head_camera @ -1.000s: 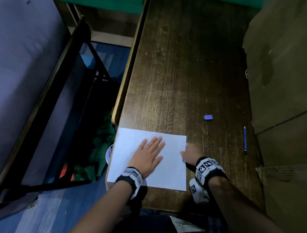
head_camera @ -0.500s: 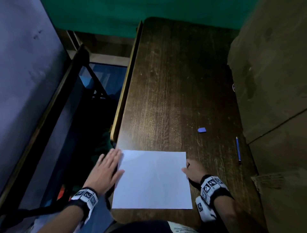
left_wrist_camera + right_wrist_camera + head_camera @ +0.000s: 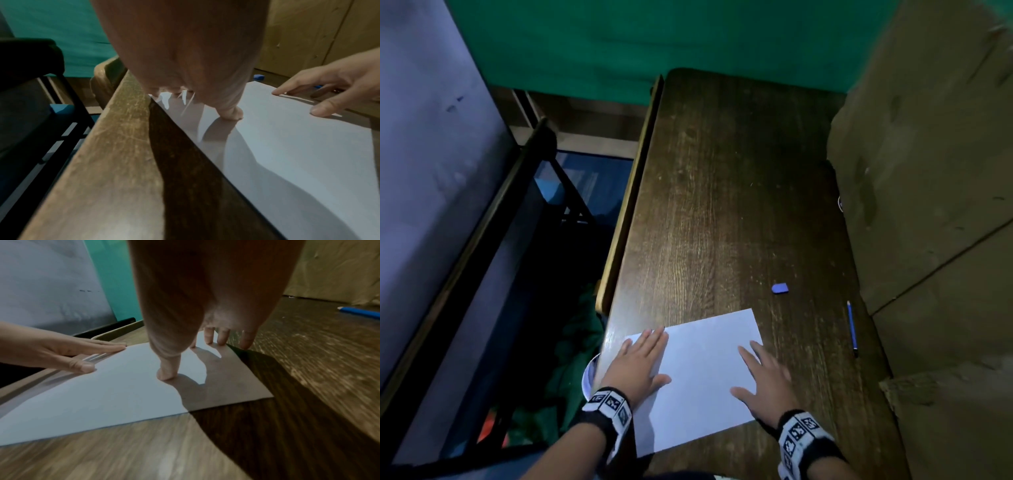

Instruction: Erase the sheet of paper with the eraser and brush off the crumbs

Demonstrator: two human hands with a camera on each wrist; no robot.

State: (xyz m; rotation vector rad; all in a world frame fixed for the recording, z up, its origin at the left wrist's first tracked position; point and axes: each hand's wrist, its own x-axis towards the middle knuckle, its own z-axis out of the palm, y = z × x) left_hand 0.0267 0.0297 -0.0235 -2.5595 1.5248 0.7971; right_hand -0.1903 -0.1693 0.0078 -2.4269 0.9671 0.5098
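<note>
Dark brown wooden worktop (image 3: 722, 205): under both your hands. White rectangular sheet of paper (image 3: 705, 383): flat on it, lying askew. Your left hand (image 3: 637, 363): fingers straight, flat on the sheet's left edge, gripping nothing. Your right hand (image 3: 765, 380): fingers spread, pressing the sheet's right side. Thin blue pencil (image 3: 852, 329): right of your right hand, apart. Small blue rectangular eraser (image 3: 780, 288): beyond your right hand's fingertips, off the sheet.

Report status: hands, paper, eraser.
Left hand and right hand both flat, pressing the sheet of paper. Eraser untouched, beyond the sheet. Pencil off right; nothing blocking.
</note>
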